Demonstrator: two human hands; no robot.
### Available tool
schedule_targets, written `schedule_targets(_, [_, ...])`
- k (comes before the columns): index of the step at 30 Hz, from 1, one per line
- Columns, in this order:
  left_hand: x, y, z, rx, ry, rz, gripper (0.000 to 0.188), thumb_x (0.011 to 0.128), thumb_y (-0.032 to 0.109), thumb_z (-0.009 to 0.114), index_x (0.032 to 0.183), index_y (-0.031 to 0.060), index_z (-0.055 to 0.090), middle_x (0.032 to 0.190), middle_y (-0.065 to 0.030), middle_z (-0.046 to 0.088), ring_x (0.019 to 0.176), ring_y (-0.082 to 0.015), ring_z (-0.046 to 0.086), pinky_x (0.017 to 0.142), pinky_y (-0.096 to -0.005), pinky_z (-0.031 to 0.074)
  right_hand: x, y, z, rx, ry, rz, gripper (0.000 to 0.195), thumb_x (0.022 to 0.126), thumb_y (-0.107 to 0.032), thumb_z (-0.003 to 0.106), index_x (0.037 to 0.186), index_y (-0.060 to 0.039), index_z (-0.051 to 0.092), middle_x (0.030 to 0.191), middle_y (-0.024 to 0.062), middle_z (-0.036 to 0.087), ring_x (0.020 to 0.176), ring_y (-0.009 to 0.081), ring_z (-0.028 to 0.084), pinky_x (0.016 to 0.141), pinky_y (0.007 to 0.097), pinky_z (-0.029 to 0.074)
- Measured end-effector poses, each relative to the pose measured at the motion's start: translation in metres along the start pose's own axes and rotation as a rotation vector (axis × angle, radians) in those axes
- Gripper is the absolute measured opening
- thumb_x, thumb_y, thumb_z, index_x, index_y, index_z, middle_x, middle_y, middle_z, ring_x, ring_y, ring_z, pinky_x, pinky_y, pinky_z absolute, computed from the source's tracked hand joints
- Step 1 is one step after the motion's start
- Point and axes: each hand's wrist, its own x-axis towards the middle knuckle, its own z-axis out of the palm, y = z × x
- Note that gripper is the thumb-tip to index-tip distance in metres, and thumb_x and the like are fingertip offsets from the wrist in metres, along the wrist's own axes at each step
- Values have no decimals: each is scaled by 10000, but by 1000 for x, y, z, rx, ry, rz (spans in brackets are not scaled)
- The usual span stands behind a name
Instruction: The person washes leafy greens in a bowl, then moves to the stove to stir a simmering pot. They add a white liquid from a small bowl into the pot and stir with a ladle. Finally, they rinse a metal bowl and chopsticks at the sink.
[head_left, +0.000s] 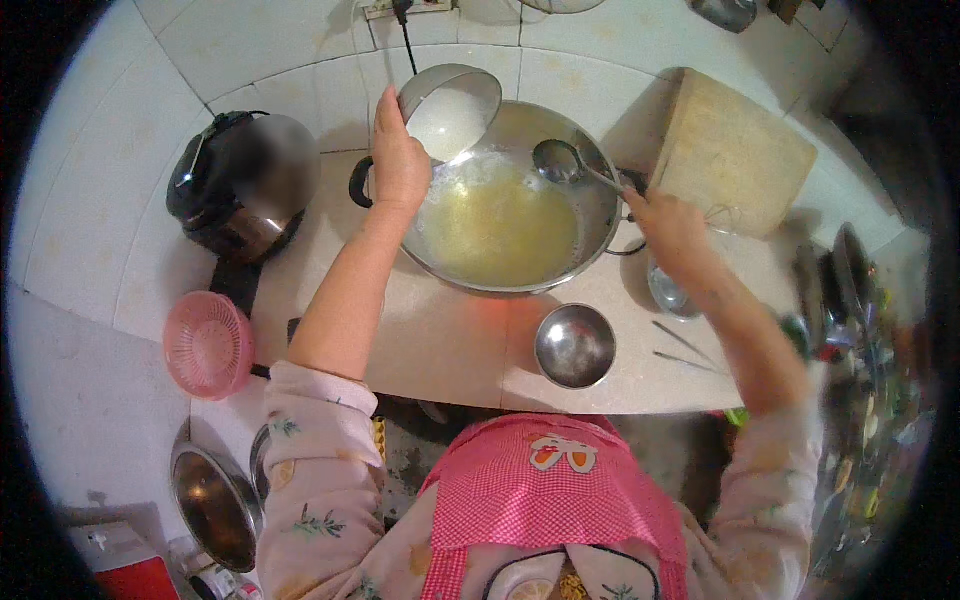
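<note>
My left hand (401, 161) grips the rim of a metal bowl (452, 112), tilted over the upper left of a wide metal pan (607, 225). White contents show inside the bowl. Yellowish liquid (502, 232) lies in the pan, with white matter at its upper edge. A metal ladle (559, 161) has its handle in my right hand (671, 225); its head is inside the pan at the upper right. Below the pan stands a small steel bowl (575, 346), with no contents visible.
A cutting board (731, 154) leans on the tiled wall. A glass container (673, 289) and chopsticks (688, 346) are at right. A black electric cooker (232, 187) and pink plastic basket (208, 345) are at left. The counter's front edge (510, 407) is nearest my apron.
</note>
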Motion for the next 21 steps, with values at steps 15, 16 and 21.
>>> schedule_targets(15, [-5,-8,-10,13,-24,-29,638,768,-133,374,1375,-10,221,1338,-233,355,1226,-346,389,1034,-390,326,34,-17,20,1190,-562,80,366,726,-122,545,1070,-39,638,767,186,632,661,228,614,622,369,478])
schedule_targets(16, [-4,-8,-10,-2,-18,-20,638,768,-133,374,1375,-10,222,1336,-232,357,1224,-344,392,1034,-388,327,33,-15,20,1156,-547,90,353,716,-115,568,1045,-3,632,808,199,641,680,247,631,605,374,486])
schedule_targets(21, [-3,-4,-8,5,-5,-50,639,776,-126,376,1383,-7,214,1336,-225,365,1223,-339,399,1035,-379,331,23,-6,25,516,9,-103,397,747,-95,581,1137,-24,553,858,182,644,743,293,650,604,398,517])
